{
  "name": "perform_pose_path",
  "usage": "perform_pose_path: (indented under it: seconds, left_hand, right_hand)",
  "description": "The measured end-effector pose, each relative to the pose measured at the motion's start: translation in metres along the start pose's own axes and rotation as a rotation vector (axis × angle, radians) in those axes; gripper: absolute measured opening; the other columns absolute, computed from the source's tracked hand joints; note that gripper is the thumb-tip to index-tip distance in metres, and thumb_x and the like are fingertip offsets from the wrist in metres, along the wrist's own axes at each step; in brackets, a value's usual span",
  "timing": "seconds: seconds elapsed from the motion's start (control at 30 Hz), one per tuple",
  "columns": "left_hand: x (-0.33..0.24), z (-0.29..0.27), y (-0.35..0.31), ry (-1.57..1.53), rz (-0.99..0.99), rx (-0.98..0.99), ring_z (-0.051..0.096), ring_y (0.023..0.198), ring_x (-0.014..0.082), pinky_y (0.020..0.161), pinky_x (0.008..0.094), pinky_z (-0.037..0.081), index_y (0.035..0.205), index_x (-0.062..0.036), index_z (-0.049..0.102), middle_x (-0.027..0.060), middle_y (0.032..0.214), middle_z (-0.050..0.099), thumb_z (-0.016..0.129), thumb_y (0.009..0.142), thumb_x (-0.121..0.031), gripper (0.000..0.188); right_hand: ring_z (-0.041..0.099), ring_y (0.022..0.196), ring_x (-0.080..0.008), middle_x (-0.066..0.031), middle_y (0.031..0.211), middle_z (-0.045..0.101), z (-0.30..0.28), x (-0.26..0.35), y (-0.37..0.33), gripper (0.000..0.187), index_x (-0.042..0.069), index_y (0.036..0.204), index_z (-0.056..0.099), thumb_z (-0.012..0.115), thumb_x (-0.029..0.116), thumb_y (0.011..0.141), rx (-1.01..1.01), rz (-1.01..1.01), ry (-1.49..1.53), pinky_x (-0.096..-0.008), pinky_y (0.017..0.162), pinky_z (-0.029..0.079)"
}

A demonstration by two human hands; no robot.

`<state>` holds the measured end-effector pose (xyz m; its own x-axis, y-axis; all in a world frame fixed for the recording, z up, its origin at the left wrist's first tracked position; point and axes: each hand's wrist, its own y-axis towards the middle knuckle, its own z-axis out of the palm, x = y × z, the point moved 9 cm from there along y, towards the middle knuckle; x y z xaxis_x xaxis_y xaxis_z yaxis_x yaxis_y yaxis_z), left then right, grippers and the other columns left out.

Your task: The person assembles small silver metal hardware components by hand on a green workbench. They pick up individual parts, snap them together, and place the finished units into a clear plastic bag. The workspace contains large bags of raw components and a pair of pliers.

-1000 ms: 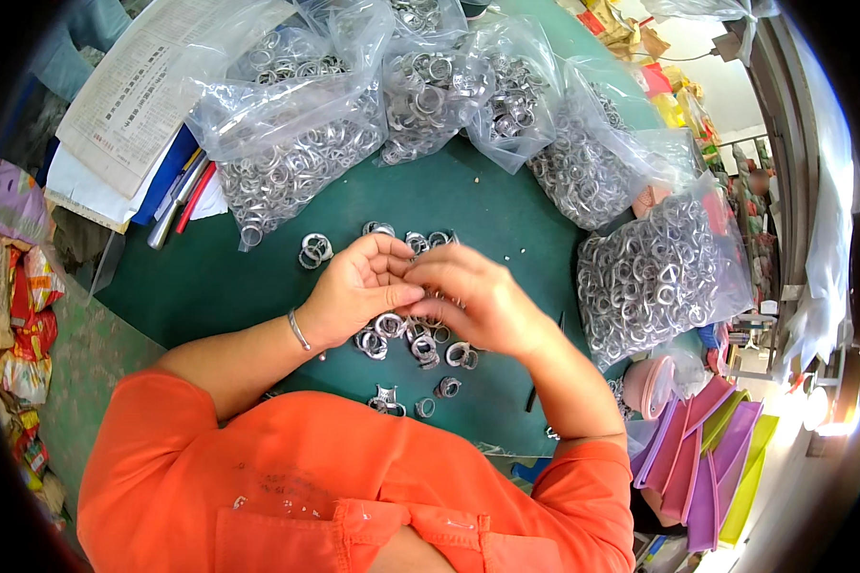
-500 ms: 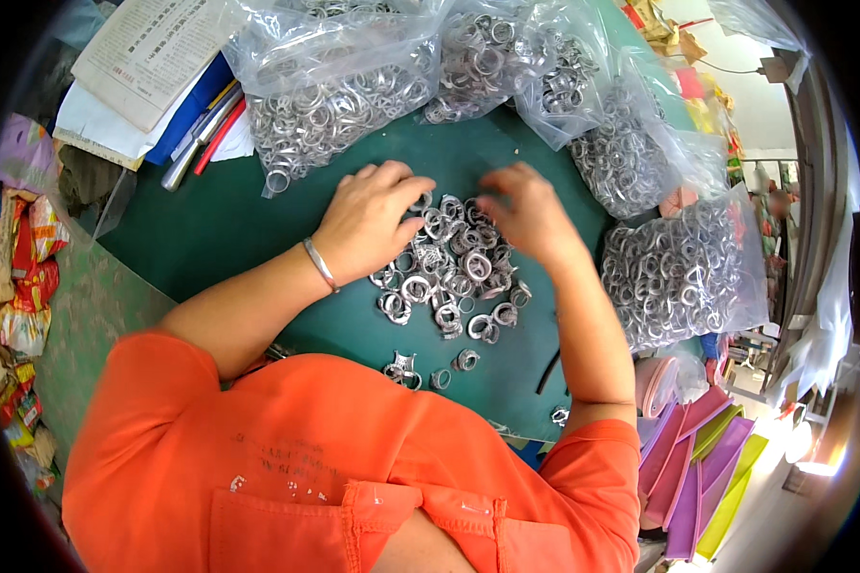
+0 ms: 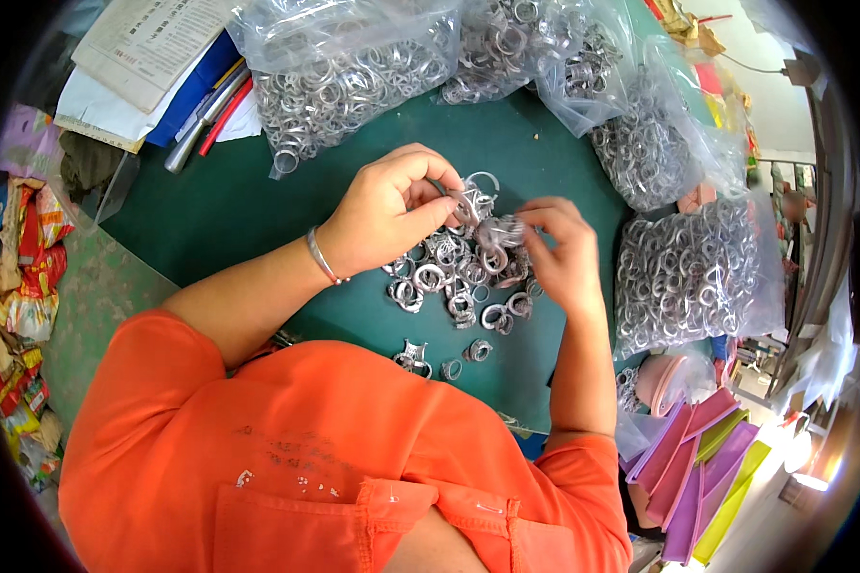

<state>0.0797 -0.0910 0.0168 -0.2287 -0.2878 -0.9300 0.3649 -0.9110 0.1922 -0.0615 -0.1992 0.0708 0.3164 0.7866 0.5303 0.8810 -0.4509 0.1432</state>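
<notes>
A loose pile of silver-grey metal rings (image 3: pixel 446 252) lies on the dark green tabletop (image 3: pixel 344 320). My left hand (image 3: pixel 389 205), with a silver bangle at the wrist, is closed at the pile's far left, pinching a ring (image 3: pixel 465 204) between thumb and fingers. At the pile's right side my right hand (image 3: pixel 566 246) has its thumb and fingers closed on a ring (image 3: pixel 501 231), slightly blurred by motion. More rings lie beneath both hands, partly hidden. Nearer my body, a few separate rings (image 3: pixel 452 369) sit apart from the pile.
Clear plastic bags full of similar rings (image 3: pixel 358 91) stand along the table's far edge, and another bag (image 3: pixel 683 272) is at the right. Papers (image 3: pixel 143 48) and a red pen-like stick (image 3: pixel 225 116) lie far left. Purple, pink and green strips (image 3: pixel 698 468) are low at right.
Both hands have lifted from the pile's far edge with rings in their fingers. The right hand has come nearer to me and turned inward. The whole view has shifted slightly.
</notes>
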Motion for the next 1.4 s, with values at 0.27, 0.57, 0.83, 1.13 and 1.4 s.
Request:
perform_pose_path:
  seconds: [0.27, 0.57, 0.83, 1.13, 1.4]
  left_hand:
    - [0.012, 0.017, -0.007, -0.165, -0.134, 0.153, 0.065, 0.091, 0.0148, 0.080, 0.0278, 0.055, 0.105, 0.0028, 0.052, 0.0072, 0.099, 0.058, 0.053, 0.091, 0.007, 0.014]
    - [0.020, 0.025, -0.010, -0.551, -0.382, 0.188, 0.061, 0.096, 0.0131, 0.079, 0.0260, 0.054, 0.116, 0.0000, 0.052, 0.0084, 0.110, 0.058, 0.057, 0.092, 0.001, 0.024]
    - [0.020, 0.026, -0.010, -0.312, -0.289, 0.204, 0.064, 0.086, 0.0126, 0.070, 0.0254, 0.056, 0.115, 0.0006, 0.054, 0.0074, 0.101, 0.062, 0.057, 0.096, -0.013, 0.023]
    - [0.028, 0.026, -0.015, -0.218, -0.457, 0.220, 0.065, 0.058, 0.0125, 0.048, 0.0219, 0.052, 0.106, -0.0009, 0.055, 0.0049, 0.071, 0.062, 0.044, 0.103, -0.029, 0.030]
    - [0.032, 0.023, -0.015, -0.153, -0.361, 0.149, 0.056, 0.067, 0.0047, 0.056, 0.0214, 0.046, 0.101, -0.0009, 0.057, 0.0018, 0.073, 0.061, 0.054, 0.098, -0.015, 0.014]
  right_hand:
    - [0.062, 0.092, -0.0142, -0.0089, 0.104, 0.068, 0.027, 0.007, -0.003, 0.024, -0.001, 0.116, 0.063, 0.061, 0.008, 0.093, -0.111, 0.319, 0.777, -0.0268, 0.081, 0.049]
    - [0.061, 0.086, -0.0115, -0.0063, 0.099, 0.062, 0.037, 0.017, -0.010, 0.019, -0.003, 0.104, 0.064, 0.068, -0.001, 0.086, -0.005, 0.248, 0.912, -0.0249, 0.076, 0.050]
    - [0.059, 0.088, -0.0125, -0.0067, 0.098, 0.061, 0.028, 0.024, -0.014, 0.016, -0.002, 0.101, 0.066, 0.066, -0.003, 0.085, -0.115, 0.263, 0.849, -0.0255, 0.074, 0.049]
    - [0.059, 0.083, -0.0162, -0.0084, 0.093, 0.062, 0.017, 0.050, -0.013, 0.018, 0.001, 0.097, 0.066, 0.070, -0.003, 0.079, -0.025, -0.093, 0.485, -0.0252, 0.068, 0.047]
    - [0.059, 0.083, -0.0164, -0.0083, 0.100, 0.059, 0.028, 0.055, -0.015, 0.046, 0.002, 0.105, 0.061, 0.085, 0.010, 0.067, -0.026, -0.008, 0.498, -0.0268, 0.066, 0.051]
